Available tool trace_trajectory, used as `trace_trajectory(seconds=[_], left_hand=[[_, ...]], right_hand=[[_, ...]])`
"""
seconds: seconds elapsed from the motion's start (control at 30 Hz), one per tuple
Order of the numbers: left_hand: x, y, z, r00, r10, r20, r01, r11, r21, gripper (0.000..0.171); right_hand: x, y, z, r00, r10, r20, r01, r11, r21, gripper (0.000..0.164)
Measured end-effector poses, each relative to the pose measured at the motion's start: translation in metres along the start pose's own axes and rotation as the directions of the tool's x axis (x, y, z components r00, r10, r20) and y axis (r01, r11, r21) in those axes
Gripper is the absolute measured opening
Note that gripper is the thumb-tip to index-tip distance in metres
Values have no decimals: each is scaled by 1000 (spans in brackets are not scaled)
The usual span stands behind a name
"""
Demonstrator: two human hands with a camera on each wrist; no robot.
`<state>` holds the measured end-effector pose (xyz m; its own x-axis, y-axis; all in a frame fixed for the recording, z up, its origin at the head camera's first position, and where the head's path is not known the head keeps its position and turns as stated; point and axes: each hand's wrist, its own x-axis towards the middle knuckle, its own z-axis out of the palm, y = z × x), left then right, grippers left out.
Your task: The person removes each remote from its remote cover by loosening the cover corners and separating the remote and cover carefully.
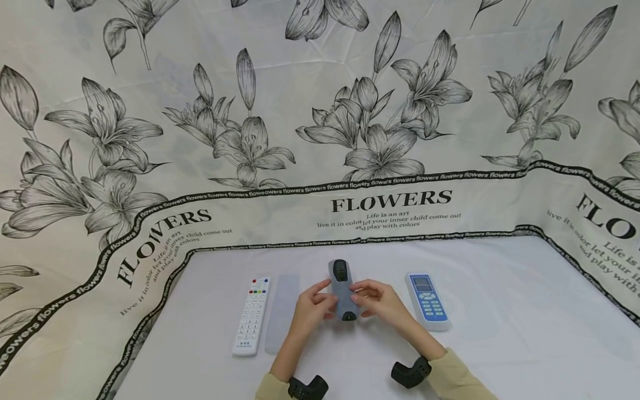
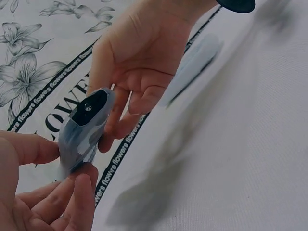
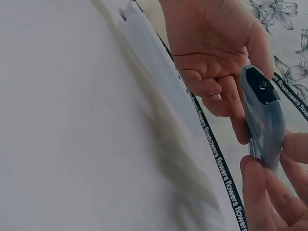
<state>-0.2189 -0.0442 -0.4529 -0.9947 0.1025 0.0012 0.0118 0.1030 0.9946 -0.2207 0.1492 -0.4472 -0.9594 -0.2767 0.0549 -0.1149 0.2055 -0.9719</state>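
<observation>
Between both hands is a grey-blue remote control [image 1: 344,293] with a ribbed black patch near its far end and a black tip at its near end. My left hand [image 1: 314,306] pinches its left edge between thumb and fingers. On the opposite edge, my right hand [image 1: 379,300] grips it likewise, fingers bent. In the left wrist view the remote control [image 2: 79,137] shows its dark glossy end piece, tilted between the two hands. From the right wrist view, the same remote control [image 3: 267,120] has fingers on either side of it.
Left of the hands lie a white remote control [image 1: 251,316] with many buttons and a flat translucent sleeve [image 1: 282,314]. A blue-faced remote control [image 1: 430,303] with a small screen lies to the right. A flower-printed cloth [image 1: 280,216] rises behind the white tabletop [image 1: 500,311].
</observation>
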Motion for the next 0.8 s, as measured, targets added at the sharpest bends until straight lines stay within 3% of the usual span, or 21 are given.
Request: trace_trajectory(seconds=[0.3, 0.6, 0.8], left_hand=[[0, -5, 3, 1000, -28, -11, 29, 999, 30, 56], [0, -11, 3, 1000, -31, -4, 31, 997, 66, 53], [-4, -9, 4, 999, -27, -18, 29, 987, 160, 49]], right_hand=[[0, 4, 2, 999, 33, -18, -33, 999, 8, 63], [-1, 12, 1, 999, 31, 11, -31, 999, -27, 60], [-2, 15, 5, 997, 58, 44, -55, 995, -81, 60]])
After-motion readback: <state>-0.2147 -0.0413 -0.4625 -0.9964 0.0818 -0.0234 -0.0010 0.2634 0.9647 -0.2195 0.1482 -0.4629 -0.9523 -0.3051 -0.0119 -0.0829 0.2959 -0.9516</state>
